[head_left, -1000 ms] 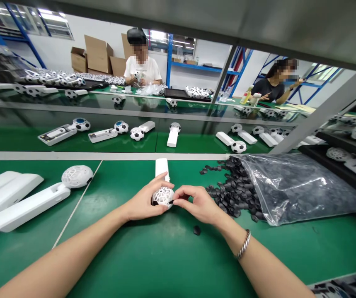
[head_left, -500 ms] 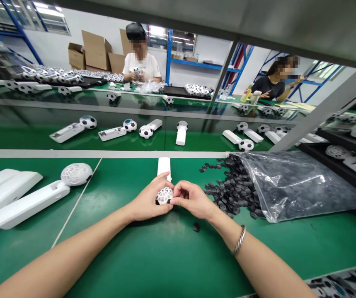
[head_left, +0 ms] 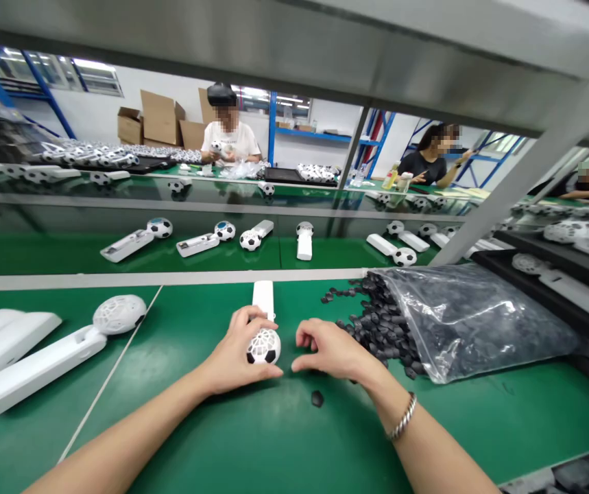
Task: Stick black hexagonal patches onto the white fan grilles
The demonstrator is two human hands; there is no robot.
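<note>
My left hand [head_left: 232, 357] is curled around a white soccer-ball head [head_left: 265, 343] with a lattice top and black patches. A white handle [head_left: 263, 299] extends from this ball toward the back of the table. To the right of the ball is my right hand [head_left: 325, 350], its thumb and fingers apart with nothing visible between them. One loose black pentagon patch [head_left: 317, 398] lies on the green table just below it. Farther right, a pile of black patches [head_left: 384, 322] spills from a clear plastic bag [head_left: 484, 322].
Several white handles with ball heads lie on the left, one of them a ball-headed piece [head_left: 42, 367]. More stand along the green strip [head_left: 284, 267] behind the ledge. Black trays [head_left: 556, 274] are stacked at right, near a slanted metal post [head_left: 500, 158]. Co-workers sit across.
My right hand has come away from the ball, its fingers opening. More of the ball's black patches now show in my left hand. The camera view has tilted up slightly.
</note>
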